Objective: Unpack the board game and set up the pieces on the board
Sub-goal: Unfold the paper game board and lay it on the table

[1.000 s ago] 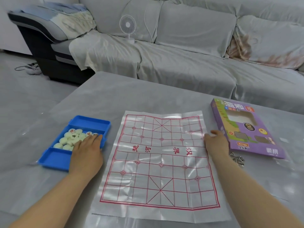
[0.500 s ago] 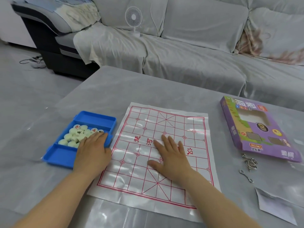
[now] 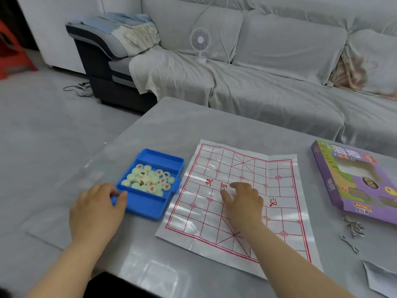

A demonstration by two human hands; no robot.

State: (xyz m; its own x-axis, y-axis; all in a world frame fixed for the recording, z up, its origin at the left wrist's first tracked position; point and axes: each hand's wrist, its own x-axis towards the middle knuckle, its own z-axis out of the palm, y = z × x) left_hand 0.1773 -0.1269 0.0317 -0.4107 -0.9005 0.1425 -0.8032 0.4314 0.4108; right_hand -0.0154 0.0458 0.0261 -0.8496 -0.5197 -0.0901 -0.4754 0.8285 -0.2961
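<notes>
A white paper board (image 3: 253,168) with a red grid lies flat on the grey table. To its left stands an open blue tray (image 3: 159,157) holding several pale round pieces (image 3: 148,180) with red and black marks. My left hand (image 3: 96,209) grips the tray's near left corner, thumb on its rim. My right hand (image 3: 242,203) lies palm down on the middle of the board, its fingers loosely bent.
The purple game box (image 3: 356,181) lies at the table's right edge. Small metal wire puzzles (image 3: 353,230) and a white paper slip (image 3: 380,278) sit near it. A covered grey sofa (image 3: 268,78) with a small white fan (image 3: 200,43) stands behind the table.
My left hand slid off the tray's top to its near left corner and took hold there. My right hand came from the board's right edge to its middle. The view swung left.
</notes>
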